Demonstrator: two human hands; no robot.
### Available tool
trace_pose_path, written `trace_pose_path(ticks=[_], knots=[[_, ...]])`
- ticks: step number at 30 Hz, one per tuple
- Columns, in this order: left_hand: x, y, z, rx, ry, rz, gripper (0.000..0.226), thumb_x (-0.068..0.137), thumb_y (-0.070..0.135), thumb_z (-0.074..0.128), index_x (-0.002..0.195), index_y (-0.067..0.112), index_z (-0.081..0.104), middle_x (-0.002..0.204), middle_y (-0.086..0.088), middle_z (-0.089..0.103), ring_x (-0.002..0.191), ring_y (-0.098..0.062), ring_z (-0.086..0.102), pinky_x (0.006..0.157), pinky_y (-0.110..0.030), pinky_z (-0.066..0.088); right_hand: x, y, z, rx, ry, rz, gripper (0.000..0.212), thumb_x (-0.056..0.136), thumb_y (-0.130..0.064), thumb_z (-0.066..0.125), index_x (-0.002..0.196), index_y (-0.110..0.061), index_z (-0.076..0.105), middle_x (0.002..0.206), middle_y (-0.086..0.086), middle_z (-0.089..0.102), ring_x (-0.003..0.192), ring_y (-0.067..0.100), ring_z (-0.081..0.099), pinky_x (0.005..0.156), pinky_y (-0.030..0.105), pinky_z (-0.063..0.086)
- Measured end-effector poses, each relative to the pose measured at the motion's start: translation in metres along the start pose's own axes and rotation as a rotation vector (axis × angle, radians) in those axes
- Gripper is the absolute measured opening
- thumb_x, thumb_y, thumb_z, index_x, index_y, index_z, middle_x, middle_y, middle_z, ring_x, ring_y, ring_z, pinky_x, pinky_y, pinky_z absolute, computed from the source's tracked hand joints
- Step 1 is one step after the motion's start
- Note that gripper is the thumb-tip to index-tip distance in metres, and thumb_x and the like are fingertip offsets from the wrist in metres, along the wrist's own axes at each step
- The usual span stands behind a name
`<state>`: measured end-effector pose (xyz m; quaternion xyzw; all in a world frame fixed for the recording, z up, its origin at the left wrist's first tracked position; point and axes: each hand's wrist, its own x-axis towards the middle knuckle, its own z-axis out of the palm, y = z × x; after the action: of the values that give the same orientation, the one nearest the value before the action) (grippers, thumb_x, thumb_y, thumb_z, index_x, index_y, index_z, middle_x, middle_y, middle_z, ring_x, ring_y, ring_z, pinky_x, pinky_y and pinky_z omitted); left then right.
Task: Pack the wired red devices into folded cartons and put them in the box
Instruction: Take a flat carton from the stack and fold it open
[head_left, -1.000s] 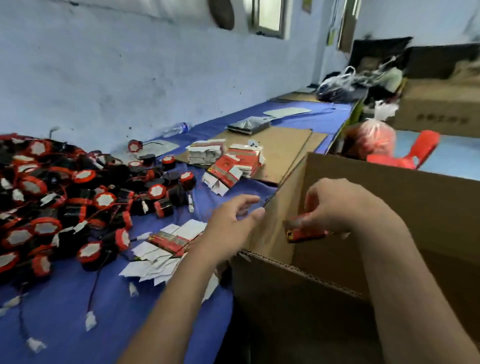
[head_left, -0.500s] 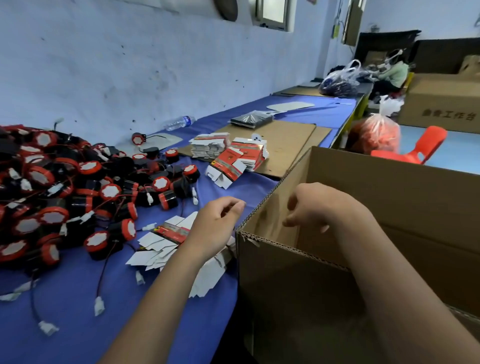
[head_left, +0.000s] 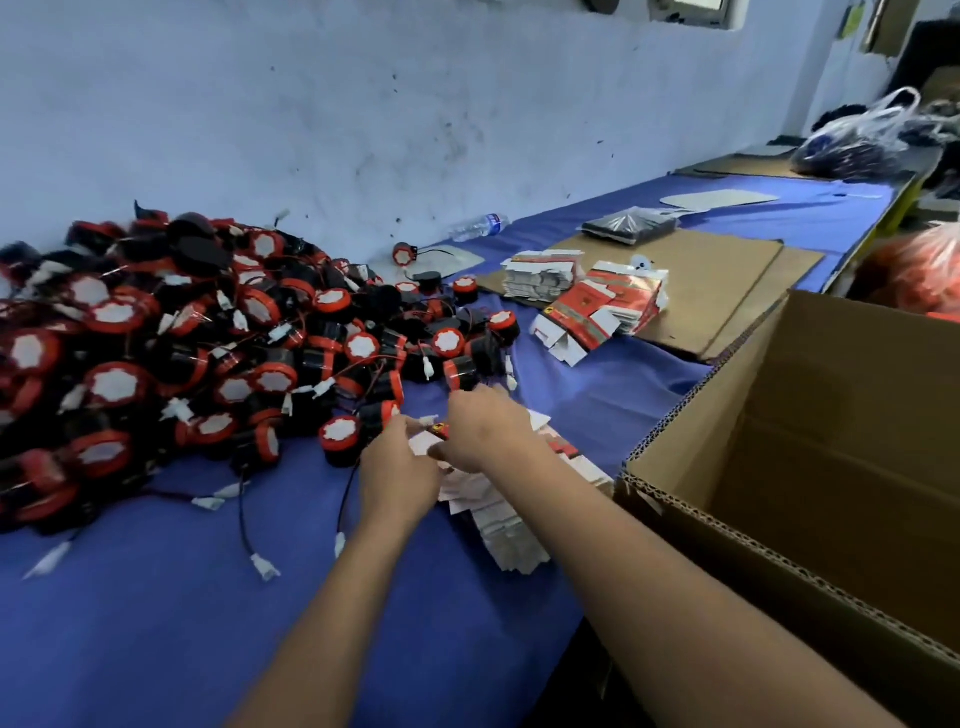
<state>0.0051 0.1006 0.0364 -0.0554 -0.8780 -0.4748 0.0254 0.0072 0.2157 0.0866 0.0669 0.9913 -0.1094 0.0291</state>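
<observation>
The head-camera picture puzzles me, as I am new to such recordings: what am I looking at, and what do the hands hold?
The camera sits on a person's head, looking down at bare hands. On the blue table lies a heap of red wired devices. The left hand and right hand meet over a pile of flat cartons, pinching one carton together. More cartons lie further back. An open cardboard box stands at the right.
</observation>
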Motion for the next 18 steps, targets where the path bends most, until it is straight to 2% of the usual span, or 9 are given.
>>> trace_pose_path(ticks=[1, 2, 4, 8, 11, 13, 15, 16, 18], knots=[[0.001, -0.004, 0.000, -0.024, 0.022, -0.039, 0.039, 0.088, -0.008, 0.046, 0.116, 0.015, 0.060, 0.129, -0.011, 0.065, 0.094, -0.026, 0.056, 0.076, -0.043, 0.052, 0.010, -0.001, 0.010, -0.028, -0.040, 0.002, 0.039, 0.095, -0.043, 0.066, 0.112, -0.009, 0.059, 0.122, 0.016, 0.060, 0.124, 0.036, 0.052, 0.099, 0.046, 0.046], [0.003, -0.006, 0.000, -0.044, 0.041, -0.074, 0.039, 0.089, -0.007, 0.046, 0.119, 0.014, 0.060, 0.124, -0.011, 0.065, 0.094, -0.026, 0.056, 0.078, -0.043, 0.053, 0.016, -0.002, 0.017, -0.044, -0.061, 0.007, 0.035, 0.096, -0.044, 0.064, 0.107, -0.011, 0.058, 0.119, 0.014, 0.062, 0.122, 0.034, 0.054, 0.099, 0.046, 0.044], [0.007, -0.010, 0.001, -0.086, 0.062, -0.127, 0.041, 0.089, -0.005, 0.045, 0.123, 0.014, 0.059, 0.114, -0.007, 0.062, 0.094, -0.028, 0.060, 0.076, -0.045, 0.055, 0.021, -0.006, 0.025, -0.057, -0.081, 0.022, 0.025, 0.098, -0.039, 0.061, 0.094, -0.015, 0.054, 0.112, 0.009, 0.066, 0.108, 0.030, 0.061, 0.093, 0.044, 0.045], [0.010, -0.012, 0.005, -0.199, 0.108, -0.203, 0.036, 0.086, -0.001, 0.048, 0.115, 0.016, 0.060, 0.110, -0.009, 0.065, 0.088, -0.028, 0.058, 0.063, -0.034, 0.041, 0.023, -0.008, 0.029, -0.109, -0.011, -0.045, 0.009, 0.098, -0.018, 0.061, 0.106, -0.012, 0.060, 0.118, 0.012, 0.063, 0.107, 0.034, 0.063, 0.082, 0.042, 0.053], [0.011, -0.008, 0.004, -0.313, 0.211, -0.267, 0.029, 0.085, 0.002, 0.051, 0.108, 0.015, 0.063, 0.100, -0.004, 0.068, 0.082, -0.022, 0.059, 0.059, -0.031, 0.038, 0.018, -0.007, 0.026, -0.055, 0.040, -0.049, 0.023, 0.095, -0.013, 0.062, 0.118, -0.012, 0.056, 0.122, 0.015, 0.058, 0.117, 0.038, 0.053, 0.090, 0.044, 0.050], [0.013, -0.006, 0.001, -0.549, 0.301, -0.371, 0.026, 0.086, 0.003, 0.055, 0.109, 0.012, 0.061, 0.093, -0.004, 0.067, 0.073, -0.019, 0.058, 0.061, -0.030, 0.043, 0.015, -0.003, 0.021, 0.144, 0.143, -0.034, 0.049, 0.088, -0.007, 0.067, 0.134, -0.017, 0.051, 0.129, 0.015, 0.047, 0.120, 0.038, 0.044, 0.097, 0.041, 0.043], [0.015, -0.005, -0.004, -0.796, 0.270, -0.440, 0.023, 0.086, -0.001, 0.059, 0.108, 0.005, 0.056, 0.080, -0.006, 0.061, 0.061, -0.017, 0.051, 0.057, -0.031, 0.043, 0.011, -0.003, 0.014, 0.427, 0.282, -0.048, 0.067, 0.081, 0.004, 0.065, 0.141, -0.022, 0.049, 0.130, 0.012, 0.041, 0.116, 0.037, 0.046, 0.094, 0.037, 0.044], [0.016, -0.005, -0.007, -0.854, 0.217, -0.449, 0.022, 0.086, -0.002, 0.060, 0.107, 0.005, 0.056, 0.075, -0.007, 0.058, 0.057, -0.016, 0.048, 0.054, -0.029, 0.041, 0.011, -0.006, 0.011, 0.496, 0.330, -0.067, 0.069, 0.080, 0.004, 0.065, 0.141, -0.023, 0.050, 0.129, 0.011, 0.042, 0.114, 0.036, 0.048, 0.092, 0.037, 0.044], [0.017, -0.007, -0.011, -0.810, 0.120, -0.453, 0.017, 0.086, -0.001, 0.060, 0.102, 0.003, 0.062, 0.069, -0.008, 0.058, 0.054, -0.015, 0.049, 0.048, -0.025, 0.043, 0.013, -0.010, 0.010, 0.363, 0.301, -0.053, 0.057, 0.085, -0.017, 0.073, 0.138, -0.023, 0.052, 0.130, 0.011, 0.048, 0.120, 0.038, 0.048, 0.096, 0.041, 0.044]])
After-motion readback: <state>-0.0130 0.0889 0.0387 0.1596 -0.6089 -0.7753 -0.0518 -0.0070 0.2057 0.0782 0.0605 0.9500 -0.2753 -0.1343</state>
